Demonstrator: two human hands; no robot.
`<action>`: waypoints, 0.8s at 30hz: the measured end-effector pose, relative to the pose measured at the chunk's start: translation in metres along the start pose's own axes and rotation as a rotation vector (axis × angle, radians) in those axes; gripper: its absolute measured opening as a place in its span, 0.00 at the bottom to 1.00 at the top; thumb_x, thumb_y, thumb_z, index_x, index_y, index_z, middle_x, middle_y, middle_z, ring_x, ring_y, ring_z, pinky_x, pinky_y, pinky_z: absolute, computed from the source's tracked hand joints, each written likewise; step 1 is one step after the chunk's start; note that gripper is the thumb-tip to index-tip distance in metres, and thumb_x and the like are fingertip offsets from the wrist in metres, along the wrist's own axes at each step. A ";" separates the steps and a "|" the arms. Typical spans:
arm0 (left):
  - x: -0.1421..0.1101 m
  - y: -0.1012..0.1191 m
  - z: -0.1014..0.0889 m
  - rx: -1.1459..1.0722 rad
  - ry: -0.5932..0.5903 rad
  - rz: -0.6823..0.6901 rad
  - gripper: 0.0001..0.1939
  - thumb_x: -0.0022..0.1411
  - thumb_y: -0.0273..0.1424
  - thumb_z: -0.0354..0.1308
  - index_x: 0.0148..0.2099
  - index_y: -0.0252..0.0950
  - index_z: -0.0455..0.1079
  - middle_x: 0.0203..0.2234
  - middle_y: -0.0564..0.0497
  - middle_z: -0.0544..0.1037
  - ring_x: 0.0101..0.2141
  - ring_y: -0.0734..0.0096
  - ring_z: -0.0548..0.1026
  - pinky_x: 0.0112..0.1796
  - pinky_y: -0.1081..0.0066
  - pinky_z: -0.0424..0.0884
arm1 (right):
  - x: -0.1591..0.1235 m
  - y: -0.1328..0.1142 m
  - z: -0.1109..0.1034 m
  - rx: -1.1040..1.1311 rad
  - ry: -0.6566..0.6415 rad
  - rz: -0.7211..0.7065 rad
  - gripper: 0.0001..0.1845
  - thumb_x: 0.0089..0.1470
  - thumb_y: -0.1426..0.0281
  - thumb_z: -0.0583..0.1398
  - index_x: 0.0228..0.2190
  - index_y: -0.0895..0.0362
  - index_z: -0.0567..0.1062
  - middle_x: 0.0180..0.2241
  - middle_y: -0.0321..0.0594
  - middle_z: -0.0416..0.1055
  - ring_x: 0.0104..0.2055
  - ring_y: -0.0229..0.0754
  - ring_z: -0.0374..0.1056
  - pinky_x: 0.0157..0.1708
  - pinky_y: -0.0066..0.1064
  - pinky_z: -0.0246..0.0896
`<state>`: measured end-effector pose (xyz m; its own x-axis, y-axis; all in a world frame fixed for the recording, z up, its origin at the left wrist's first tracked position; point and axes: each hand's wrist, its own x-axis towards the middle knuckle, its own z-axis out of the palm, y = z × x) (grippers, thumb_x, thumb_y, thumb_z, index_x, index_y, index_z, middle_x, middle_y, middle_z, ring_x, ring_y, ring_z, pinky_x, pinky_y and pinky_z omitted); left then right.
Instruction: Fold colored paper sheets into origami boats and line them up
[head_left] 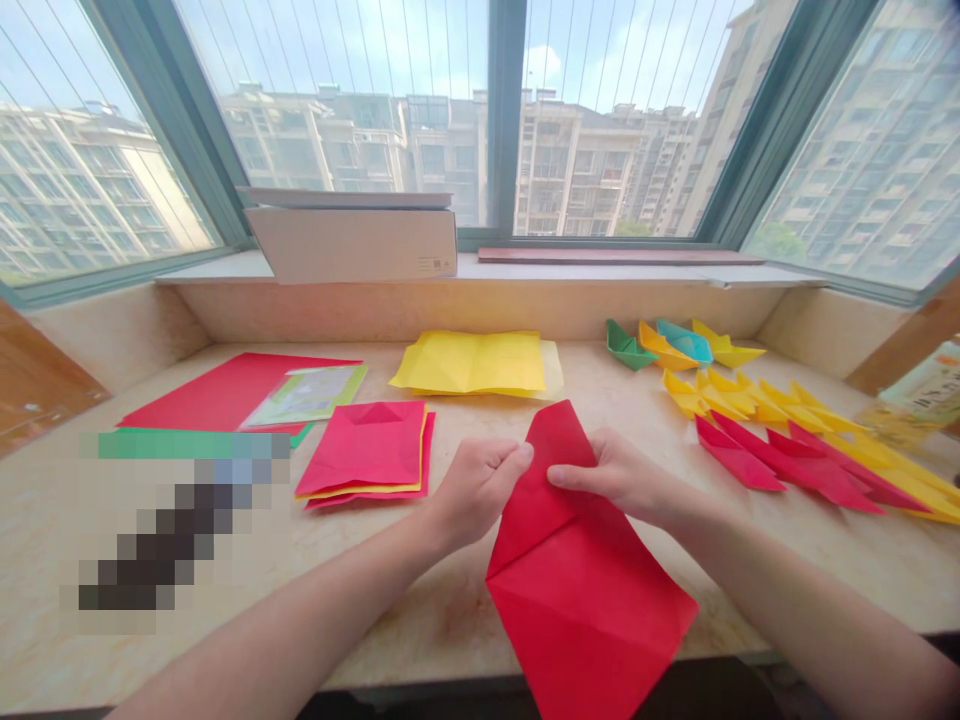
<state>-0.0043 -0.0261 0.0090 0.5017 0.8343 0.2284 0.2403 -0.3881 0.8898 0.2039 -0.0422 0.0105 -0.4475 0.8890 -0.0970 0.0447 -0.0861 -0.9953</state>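
A partly folded sheet of red paper is held up over the front edge of the counter, creases running across it. My left hand grips its upper left edge, thumb on top and fingers curled. On the opposite edge, my right hand pinches the paper with the thumb lying across its front and the fingers hidden behind. A stack of folded red and yellow paper lies left of my left hand. Several red paper boats sit to the right, beyond my right wrist.
Yellow creased sheets lie at the back centre. Rows of yellow paper boats and a green paper boat stand at the right. Red sheets and a clear packet are at the left. A white box rests on the sill.
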 end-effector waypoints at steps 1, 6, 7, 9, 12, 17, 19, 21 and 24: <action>0.000 0.000 0.000 0.029 0.028 0.013 0.23 0.68 0.40 0.47 0.22 0.36 0.54 0.17 0.57 0.57 0.21 0.77 0.57 0.24 0.74 0.53 | 0.000 0.000 0.000 -0.007 0.002 -0.006 0.17 0.50 0.59 0.68 0.36 0.60 0.80 0.35 0.42 0.80 0.35 0.45 0.76 0.35 0.33 0.70; 0.001 -0.001 0.000 0.054 0.053 0.021 0.23 0.68 0.43 0.49 0.23 0.35 0.57 0.18 0.57 0.58 0.22 0.77 0.57 0.24 0.74 0.53 | 0.001 0.002 0.004 -0.048 -0.109 -0.022 0.15 0.52 0.60 0.67 0.36 0.59 0.81 0.35 0.41 0.80 0.37 0.45 0.76 0.37 0.32 0.70; 0.001 -0.001 -0.001 0.035 0.037 0.018 0.23 0.68 0.43 0.48 0.24 0.35 0.59 0.18 0.56 0.60 0.23 0.76 0.59 0.24 0.74 0.54 | 0.001 0.003 0.004 -0.043 -0.123 -0.015 0.15 0.52 0.60 0.67 0.37 0.58 0.81 0.36 0.41 0.80 0.37 0.46 0.76 0.38 0.33 0.70; 0.002 -0.002 -0.001 -0.001 0.014 0.010 0.23 0.69 0.44 0.47 0.26 0.34 0.61 0.19 0.55 0.62 0.24 0.75 0.61 0.25 0.74 0.55 | 0.001 0.003 0.005 -0.030 -0.125 -0.004 0.16 0.52 0.60 0.66 0.38 0.58 0.80 0.36 0.42 0.80 0.38 0.47 0.76 0.39 0.34 0.70; 0.001 -0.004 0.001 -0.032 0.021 0.013 0.23 0.69 0.44 0.46 0.27 0.34 0.63 0.20 0.55 0.64 0.25 0.74 0.62 0.26 0.74 0.57 | 0.000 0.003 0.005 -0.029 -0.129 -0.008 0.15 0.53 0.60 0.66 0.37 0.58 0.80 0.36 0.41 0.80 0.38 0.47 0.75 0.38 0.34 0.69; 0.000 0.000 0.002 -0.047 0.043 0.037 0.21 0.69 0.42 0.47 0.27 0.34 0.62 0.21 0.55 0.63 0.24 0.75 0.61 0.27 0.74 0.58 | -0.001 0.001 0.005 -0.086 -0.164 -0.018 0.15 0.51 0.60 0.67 0.34 0.59 0.80 0.33 0.39 0.79 0.35 0.44 0.74 0.34 0.31 0.68; 0.001 0.002 0.002 -0.074 0.019 0.023 0.21 0.69 0.42 0.47 0.26 0.34 0.61 0.21 0.55 0.63 0.24 0.76 0.61 0.26 0.74 0.57 | -0.002 0.001 0.006 -0.091 -0.155 -0.005 0.15 0.51 0.59 0.67 0.34 0.59 0.80 0.33 0.40 0.79 0.35 0.44 0.74 0.34 0.31 0.68; 0.002 0.003 0.002 -0.099 0.010 0.010 0.21 0.69 0.42 0.47 0.26 0.35 0.61 0.21 0.55 0.63 0.24 0.76 0.61 0.26 0.74 0.57 | -0.002 0.000 0.007 -0.083 -0.138 0.004 0.15 0.51 0.60 0.67 0.34 0.59 0.80 0.34 0.40 0.80 0.35 0.44 0.75 0.34 0.30 0.69; 0.002 0.002 0.002 -0.068 0.082 0.031 0.22 0.69 0.43 0.47 0.25 0.35 0.59 0.20 0.55 0.63 0.23 0.76 0.61 0.26 0.74 0.58 | -0.002 -0.001 0.005 -0.042 -0.093 0.020 0.15 0.50 0.60 0.68 0.34 0.59 0.81 0.35 0.42 0.80 0.35 0.45 0.76 0.34 0.31 0.70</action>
<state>-0.0010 -0.0255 0.0104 0.4375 0.8528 0.2853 0.1675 -0.3890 0.9059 0.2003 -0.0462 0.0116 -0.5266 0.8417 -0.1189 0.0909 -0.0833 -0.9924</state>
